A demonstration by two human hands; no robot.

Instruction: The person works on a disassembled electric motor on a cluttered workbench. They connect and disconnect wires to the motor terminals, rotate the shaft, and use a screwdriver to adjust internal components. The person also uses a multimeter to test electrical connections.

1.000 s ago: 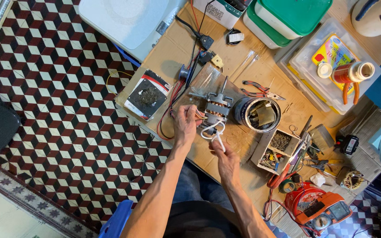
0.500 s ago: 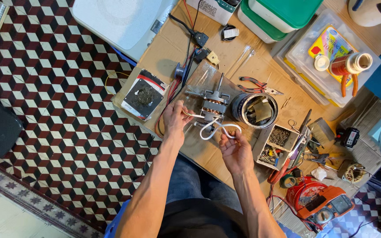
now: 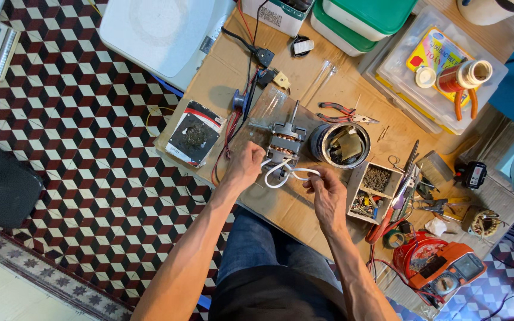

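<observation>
wires | white, looped between left hand and right hand

The right hand now sits farther from the left hand, drawing the looped white insulated wires out wider between their pinches.

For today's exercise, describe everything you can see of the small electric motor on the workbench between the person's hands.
The small motor lies on the brown workbench, left of a round metal housing. It looks like grey metal, with a coppery winding at its middle and a thin shaft pointing away from the person. White wires loop out of its near end. The left hand rests against its near left side; the right hand pinches the wire loop.
</observation>
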